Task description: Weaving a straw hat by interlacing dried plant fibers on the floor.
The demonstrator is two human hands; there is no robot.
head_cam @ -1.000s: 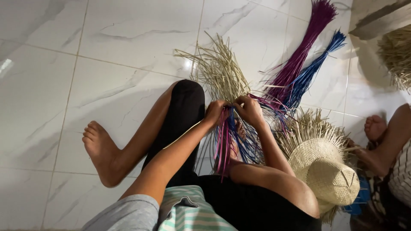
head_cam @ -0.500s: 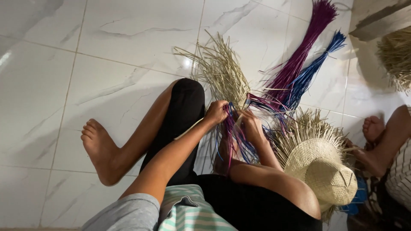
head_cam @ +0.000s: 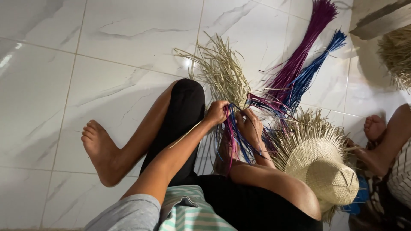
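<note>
The purple and blue straw strands (head_cam: 233, 132) sit bunched between the knees, just above the white marble floor (head_cam: 85, 64), with the left hand (head_cam: 216, 112) and right hand (head_cam: 249, 125) both pinched shut on them near the top where they cross. They look feather-light, bendy and a bit springy, likely to crease if kinked, so gripping close to the crossing point seems the safest bet. Around that I count one pale straw bundle (head_cam: 222, 68), one purple bundle (head_cam: 302, 51), one blue bundle (head_cam: 314, 70), and one half-woven straw hat (head_cam: 321, 169) just beside the right arm.
</note>
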